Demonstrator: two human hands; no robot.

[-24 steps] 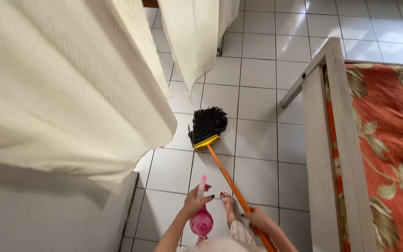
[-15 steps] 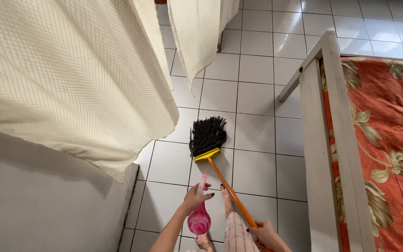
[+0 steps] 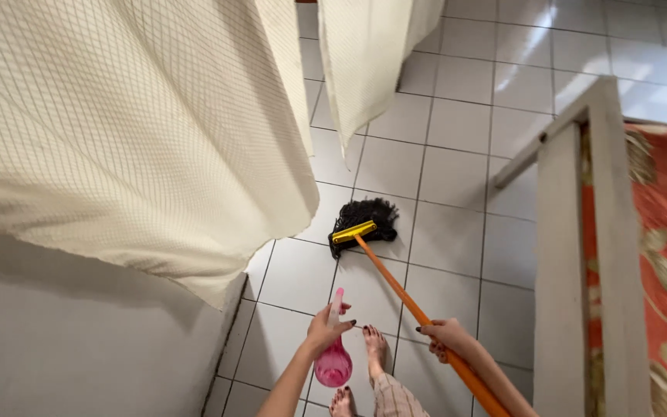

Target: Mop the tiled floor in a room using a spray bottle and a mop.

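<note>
On a white tiled floor point(image 3: 457, 255), the left hand point(image 3: 326, 328) grips a pink spray bottle point(image 3: 333, 361), the right hand point(image 3: 445, 337) clasps an orange mop handle point(image 3: 403, 289), its black head point(image 3: 364, 220) beyond both fingertips near cream curtains point(image 3: 133, 131).

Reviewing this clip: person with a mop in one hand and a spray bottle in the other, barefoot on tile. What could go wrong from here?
1. The bare foot stands on the glossy tile floor right where the pink spray bottle in the left hand points; wet tile could be slippery.
2. The right hand alone steers the orange mop handle; control may be loose, and it could knock the bed frame.
3. The black mop head works close under the hanging cream cloth, which might get soiled.
</note>
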